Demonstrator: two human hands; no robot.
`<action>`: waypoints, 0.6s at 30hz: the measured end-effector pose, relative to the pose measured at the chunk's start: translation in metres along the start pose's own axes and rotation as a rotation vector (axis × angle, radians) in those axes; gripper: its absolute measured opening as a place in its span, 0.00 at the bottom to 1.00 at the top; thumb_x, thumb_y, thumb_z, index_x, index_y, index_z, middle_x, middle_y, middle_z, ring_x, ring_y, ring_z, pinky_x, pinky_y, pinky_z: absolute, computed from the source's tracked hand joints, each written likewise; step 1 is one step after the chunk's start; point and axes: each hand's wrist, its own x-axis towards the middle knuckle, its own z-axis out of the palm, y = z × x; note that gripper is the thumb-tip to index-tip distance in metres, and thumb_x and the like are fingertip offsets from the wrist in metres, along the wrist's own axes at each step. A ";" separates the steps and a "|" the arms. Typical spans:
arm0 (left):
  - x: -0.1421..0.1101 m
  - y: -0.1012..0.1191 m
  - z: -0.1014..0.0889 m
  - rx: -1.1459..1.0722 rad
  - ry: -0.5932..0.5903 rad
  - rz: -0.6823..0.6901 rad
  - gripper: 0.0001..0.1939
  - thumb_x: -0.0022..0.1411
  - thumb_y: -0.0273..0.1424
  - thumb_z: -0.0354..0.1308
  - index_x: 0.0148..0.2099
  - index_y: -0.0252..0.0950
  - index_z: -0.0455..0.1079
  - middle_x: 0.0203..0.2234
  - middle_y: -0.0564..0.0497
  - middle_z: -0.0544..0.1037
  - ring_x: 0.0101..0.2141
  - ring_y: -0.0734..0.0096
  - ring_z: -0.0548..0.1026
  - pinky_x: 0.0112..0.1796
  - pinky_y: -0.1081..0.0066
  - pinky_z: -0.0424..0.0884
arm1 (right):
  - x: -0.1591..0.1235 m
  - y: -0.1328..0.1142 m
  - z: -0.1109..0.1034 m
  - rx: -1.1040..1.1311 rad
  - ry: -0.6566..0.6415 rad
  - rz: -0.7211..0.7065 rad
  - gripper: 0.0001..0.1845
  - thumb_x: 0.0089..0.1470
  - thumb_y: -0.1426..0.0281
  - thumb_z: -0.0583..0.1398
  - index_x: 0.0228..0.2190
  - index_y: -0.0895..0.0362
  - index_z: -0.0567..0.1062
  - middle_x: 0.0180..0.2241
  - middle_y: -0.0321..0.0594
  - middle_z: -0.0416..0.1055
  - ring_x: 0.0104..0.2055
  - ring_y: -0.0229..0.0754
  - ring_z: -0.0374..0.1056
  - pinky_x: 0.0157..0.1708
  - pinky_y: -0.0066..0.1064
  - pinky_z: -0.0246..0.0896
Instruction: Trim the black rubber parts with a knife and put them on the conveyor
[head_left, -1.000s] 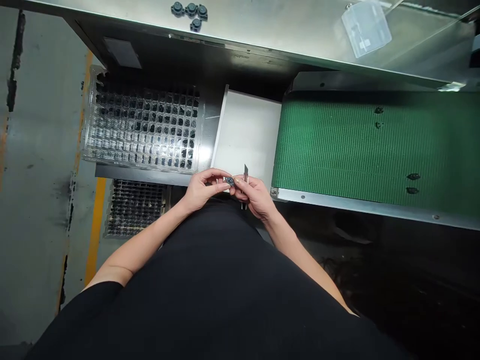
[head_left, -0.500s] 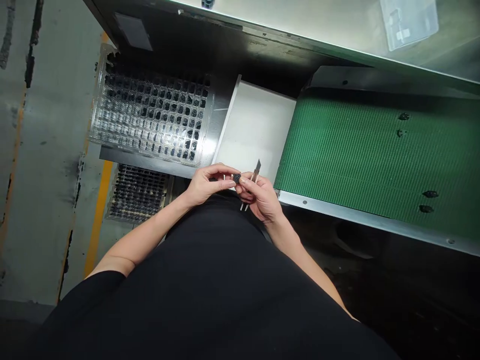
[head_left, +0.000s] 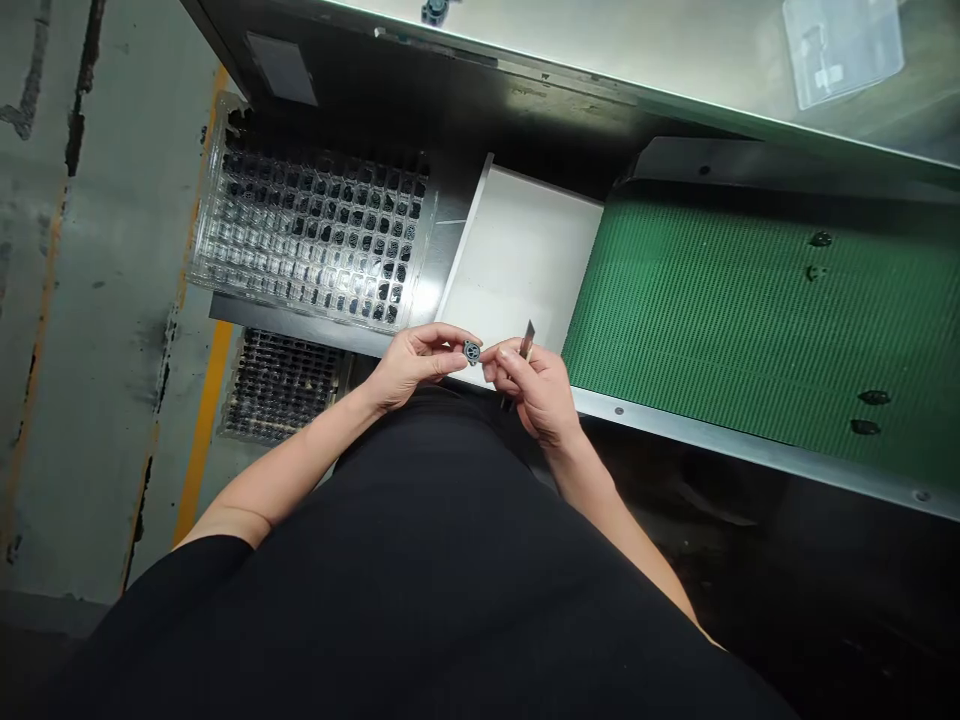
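Between the thumb and fingers of my left hand [head_left: 416, 362] is a small dark round part [head_left: 472, 352] with a patterned face and small lugs at its edge. My right hand [head_left: 536, 385] is closed around a utility knife [head_left: 527, 345], its blade pointing up and away from me. The right index fingertip comes up close beside the round part; whether it touches cannot be told. Both hands are over the near edge of a white board [head_left: 517, 250].
Left of the board lies a clear compartment tray [head_left: 202, 230] partly filled with dark parts; another filled tray [head_left: 281, 385] sits lower. On the right, a green conveyor belt [head_left: 697, 300] carries several dark parts. A metal machine housing [head_left: 600, 40] overhangs the back, with a clear plastic box [head_left: 844, 50] on top.
My right hand has drawn slightly right, away from the round part, with the knife still in it. The part's face is now turned more toward me in my left fingers.
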 end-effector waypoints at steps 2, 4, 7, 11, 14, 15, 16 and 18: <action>0.000 0.003 0.002 -0.069 -0.012 -0.042 0.21 0.52 0.38 0.84 0.45 0.34 0.88 0.25 0.52 0.76 0.21 0.84 0.59 0.22 0.76 0.51 | 0.001 0.000 -0.006 -0.039 0.029 -0.043 0.22 0.67 0.49 0.70 0.38 0.58 0.84 0.27 0.37 0.72 0.22 0.31 0.49 0.24 0.30 0.42; 0.001 0.007 0.004 -0.098 -0.027 -0.052 0.21 0.52 0.37 0.84 0.45 0.33 0.87 0.26 0.51 0.77 0.20 0.85 0.57 0.21 0.76 0.49 | 0.001 -0.001 -0.011 -0.082 0.047 -0.083 0.21 0.69 0.50 0.69 0.40 0.57 0.85 0.28 0.36 0.72 0.22 0.32 0.50 0.24 0.30 0.43; 0.001 0.012 0.007 -0.088 -0.043 -0.058 0.20 0.53 0.36 0.83 0.46 0.33 0.86 0.32 0.47 0.82 0.20 0.86 0.58 0.21 0.76 0.49 | -0.001 -0.002 -0.013 -0.159 0.048 -0.134 0.19 0.70 0.51 0.69 0.43 0.55 0.86 0.29 0.36 0.73 0.24 0.33 0.54 0.25 0.30 0.47; 0.000 0.016 0.009 -0.060 -0.018 -0.073 0.19 0.54 0.35 0.81 0.46 0.33 0.84 0.36 0.44 0.85 0.20 0.86 0.58 0.21 0.76 0.50 | -0.005 -0.007 -0.010 -0.266 0.002 -0.227 0.26 0.77 0.47 0.60 0.57 0.53 0.83 0.36 0.38 0.75 0.26 0.36 0.57 0.28 0.32 0.53; -0.001 0.016 0.011 -0.074 0.017 -0.070 0.19 0.53 0.34 0.81 0.45 0.33 0.83 0.36 0.45 0.85 0.19 0.86 0.57 0.21 0.76 0.49 | -0.008 -0.014 -0.005 -0.448 0.022 -0.350 0.24 0.81 0.53 0.55 0.60 0.51 0.83 0.36 0.38 0.76 0.30 0.38 0.64 0.34 0.34 0.61; -0.001 0.016 0.012 -0.080 0.023 -0.063 0.19 0.53 0.34 0.80 0.45 0.33 0.83 0.36 0.45 0.85 0.20 0.86 0.58 0.21 0.76 0.49 | -0.009 -0.017 -0.004 -0.518 0.037 -0.394 0.20 0.80 0.56 0.57 0.59 0.51 0.84 0.36 0.39 0.77 0.32 0.39 0.67 0.37 0.35 0.63; -0.002 0.016 0.012 -0.083 0.029 -0.057 0.18 0.54 0.34 0.80 0.45 0.33 0.84 0.36 0.45 0.85 0.20 0.86 0.58 0.21 0.76 0.49 | -0.010 -0.020 -0.004 -0.582 0.047 -0.441 0.17 0.79 0.59 0.60 0.58 0.51 0.85 0.37 0.39 0.78 0.34 0.40 0.70 0.38 0.35 0.65; -0.004 0.016 0.013 -0.079 0.052 -0.048 0.18 0.54 0.34 0.79 0.46 0.33 0.84 0.36 0.45 0.84 0.20 0.86 0.58 0.21 0.76 0.49 | -0.011 -0.024 -0.003 -0.686 0.051 -0.521 0.15 0.77 0.63 0.62 0.59 0.50 0.85 0.39 0.40 0.80 0.35 0.41 0.70 0.37 0.35 0.65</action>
